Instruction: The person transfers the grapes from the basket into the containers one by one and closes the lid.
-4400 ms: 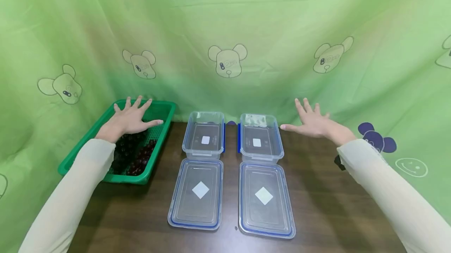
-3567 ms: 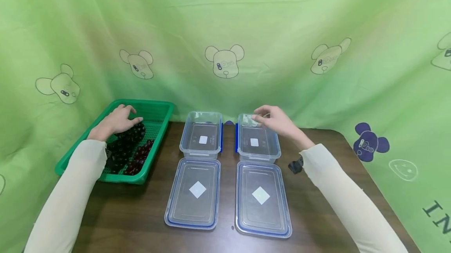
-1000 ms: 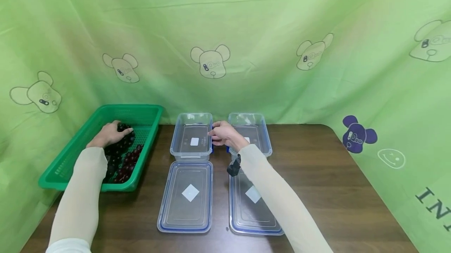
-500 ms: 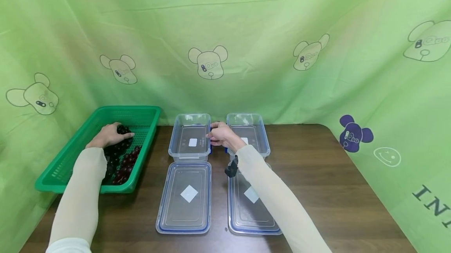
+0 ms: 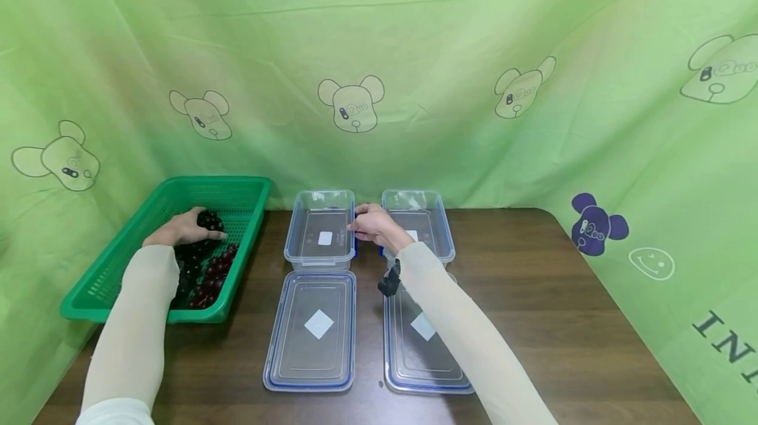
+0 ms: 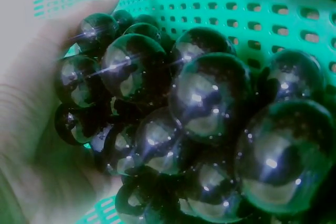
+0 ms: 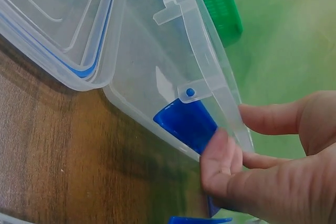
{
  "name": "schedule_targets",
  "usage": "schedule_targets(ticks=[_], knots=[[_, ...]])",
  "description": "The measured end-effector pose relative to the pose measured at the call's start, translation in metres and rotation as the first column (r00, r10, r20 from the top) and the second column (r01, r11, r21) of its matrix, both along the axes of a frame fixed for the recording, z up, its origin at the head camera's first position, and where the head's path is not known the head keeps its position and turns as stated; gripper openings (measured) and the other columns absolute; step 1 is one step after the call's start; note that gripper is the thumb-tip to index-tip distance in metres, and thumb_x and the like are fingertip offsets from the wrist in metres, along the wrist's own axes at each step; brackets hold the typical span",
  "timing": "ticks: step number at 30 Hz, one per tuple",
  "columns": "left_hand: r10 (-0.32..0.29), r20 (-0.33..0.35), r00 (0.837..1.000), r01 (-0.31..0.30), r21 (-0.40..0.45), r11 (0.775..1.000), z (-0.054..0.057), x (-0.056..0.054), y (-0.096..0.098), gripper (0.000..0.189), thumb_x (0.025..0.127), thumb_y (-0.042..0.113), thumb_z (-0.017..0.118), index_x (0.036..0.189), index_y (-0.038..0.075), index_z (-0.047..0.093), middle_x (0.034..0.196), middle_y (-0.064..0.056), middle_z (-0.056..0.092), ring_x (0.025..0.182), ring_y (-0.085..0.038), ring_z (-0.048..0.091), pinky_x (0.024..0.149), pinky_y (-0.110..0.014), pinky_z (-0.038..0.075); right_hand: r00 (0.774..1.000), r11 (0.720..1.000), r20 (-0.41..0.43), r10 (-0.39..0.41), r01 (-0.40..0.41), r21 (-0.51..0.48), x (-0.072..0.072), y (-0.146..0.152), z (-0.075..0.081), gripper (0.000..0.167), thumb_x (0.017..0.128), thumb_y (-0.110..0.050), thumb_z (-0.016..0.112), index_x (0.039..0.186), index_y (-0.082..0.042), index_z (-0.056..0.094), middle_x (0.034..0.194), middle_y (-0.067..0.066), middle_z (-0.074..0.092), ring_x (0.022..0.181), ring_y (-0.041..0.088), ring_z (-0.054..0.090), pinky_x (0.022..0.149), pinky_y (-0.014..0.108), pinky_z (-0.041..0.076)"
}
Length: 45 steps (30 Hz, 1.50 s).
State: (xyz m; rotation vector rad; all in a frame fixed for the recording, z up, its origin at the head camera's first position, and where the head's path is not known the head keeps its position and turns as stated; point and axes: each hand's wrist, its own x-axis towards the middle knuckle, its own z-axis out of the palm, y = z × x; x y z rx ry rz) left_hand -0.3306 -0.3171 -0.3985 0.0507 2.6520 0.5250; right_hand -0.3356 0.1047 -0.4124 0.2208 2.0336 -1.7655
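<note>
Inside the green basket (image 5: 112, 255), my left hand (image 5: 182, 227) grips a bunch of black grapes (image 6: 210, 98); some of its fingers are hidden behind the hand and fruit. A heap of reddish grapes (image 5: 216, 275) lies beside it. My right hand (image 5: 380, 226) pinches the right side wall of the left clear plastic container (image 5: 320, 259). Seen from the right wrist, the thumb is at the rim and the fingertips lie outside by the blue clip (image 7: 189, 124). No fruit shows in this container.
A second clear container (image 5: 435, 221) stands to the right, partly behind my right hand. Two lids lie in front: the left lid (image 5: 310, 362) and the right lid (image 5: 423, 369), which my right sleeve partly covers. A green printed curtain (image 5: 444, 142) hangs behind the brown table (image 5: 545, 320).
From spread hands above, my left hand has lowered onto the black grapes, and my right hand has moved left to the left container's wall. During the last second both have barely shifted.
</note>
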Motion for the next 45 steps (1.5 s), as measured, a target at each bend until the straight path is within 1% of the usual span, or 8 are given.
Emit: schedule_targets(ticks=[5, 10, 20, 27, 30, 34, 39, 45], knots=[[0.001, 0.009, 1.000, -0.001, -0.004, 1.000, 0.000, -0.001, 0.001, 0.112, 0.099, 0.055, 0.063, 0.163, -0.012, -0.001, 0.161, -0.049, 0.006, 0.146, -0.071, 0.015, 0.116, -0.079, 0.031, 1.000, 1.000, 0.019, -0.003, 0.003, -0.017, 0.001, 0.001, 0.000, 0.071, 0.094, 0.014, 0.062, 0.158, 0.001, 0.036, 0.139, 0.026, 0.060, 0.108, 0.026, 0.066, 0.112, 0.041, 0.054], [0.010, 0.009, 1.000, -0.010, 0.006, 1.000, -0.002, -0.003, 0.001, 0.114, 0.097, 0.050, 0.068, 0.162, -0.013, -0.001, 0.160, -0.050, 0.009, 0.144, -0.071, 0.018, 0.115, -0.078, 0.033, 1.000, 1.000, 0.021, 0.000, 0.000, -0.018, 0.001, 0.002, 0.001, 0.071, 0.094, 0.014, 0.062, 0.158, 0.001, 0.036, 0.120, 0.019, 0.066, 0.086, 0.017, 0.062, 0.094, 0.032, 0.058], [0.034, -0.005, 0.999, -0.034, -0.004, 0.999, 0.003, -0.002, 0.003, 0.113, 0.095, 0.042, 0.073, 0.161, -0.015, 0.000, 0.157, -0.052, 0.016, 0.141, -0.070, 0.026, 0.112, -0.075, 0.039, 1.000, 1.000, 0.013, -0.005, 0.005, -0.013, 0.003, 0.003, 0.005, 0.069, 0.094, 0.013, 0.062, 0.157, 0.001, 0.038, 0.111, 0.017, 0.070, 0.075, 0.013, 0.060, 0.087, 0.028, 0.059], [0.054, -0.038, 0.998, -0.053, 0.012, 0.999, 0.000, -0.001, -0.001, 0.103, 0.097, 0.033, 0.070, 0.158, -0.019, 0.006, 0.154, -0.053, 0.023, 0.138, -0.068, 0.033, 0.110, -0.073, 0.043, 1.000, 1.000, 0.012, -0.004, 0.004, -0.015, 0.001, 0.003, 0.002, 0.069, 0.093, 0.014, 0.062, 0.156, 0.000, 0.039, 0.130, 0.027, 0.066, 0.073, 0.012, 0.059, 0.082, 0.026, 0.057], [0.050, -0.059, 0.997, -0.049, 0.021, 0.999, -0.001, 0.001, -0.004, 0.096, 0.097, 0.032, 0.072, 0.153, -0.022, 0.015, 0.148, -0.053, 0.030, 0.131, -0.066, 0.042, 0.103, -0.068, 0.048, 1.000, 1.000, 0.016, -0.001, 0.001, -0.015, 0.002, 0.003, 0.001, 0.069, 0.094, 0.014, 0.062, 0.157, 0.001, 0.038, 0.136, 0.028, 0.063, 0.080, 0.015, 0.061, 0.084, 0.026, 0.059], [0.035, -0.094, 0.995, -0.030, 0.055, 0.998, -0.002, 0.002, -0.007, 0.082, 0.094, 0.032, 0.077, 0.143, -0.015, 0.030, 0.121, -0.043, 0.050, 0.097, -0.047, 0.055, 0.080, -0.050, 0.051, 1.000, 1.000, 0.016, 0.001, -0.001, -0.009, 0.003, 0.002, 0.000, 0.068, 0.094, 0.014, 0.062, 0.156, 0.001, 0.039, 0.135, 0.027, 0.064, 0.089, 0.019, 0.063, 0.089, 0.029, 0.059], [0.032, -0.120, 0.992, -0.021, 0.094, 0.995, -0.001, 0.000, -0.010, 0.066, 0.094, 0.026, 0.078, 0.137, -0.005, 0.039, 0.088, -0.014, 0.047, 0.067, -0.021, 0.042, 0.066, -0.035, 0.040, 1.000, 1.000, 0.005, -0.001, 0.001, 0.000, 0.003, 0.002, 0.000, 0.067, 0.094, 0.013, 0.063, 0.155, 0.002, 0.039, 0.129, 0.024, 0.066, 0.086, 0.017, 0.063, 0.085, 0.027, 0.059], [0.039, -0.124, 0.992, -0.025, 0.117, 0.993, 0.001, 0.001, -0.011, 0.059, 0.096, 0.027, 0.074, 0.137, -0.001, 0.042, 0.113, -0.029, 0.050, 0.076, -0.025, 0.045, 0.070, -0.037, 0.042, 1.000, 1.000, 0.005, -0.004, 0.004, 0.006, 0.002, 0.002, 0.002, 0.066, 0.094, 0.012, 0.064, 0.154, 0.001, 0.041, 0.130, 0.023, 0.067, 0.087, 0.018, 0.065, 0.086, 0.028, 0.060]])
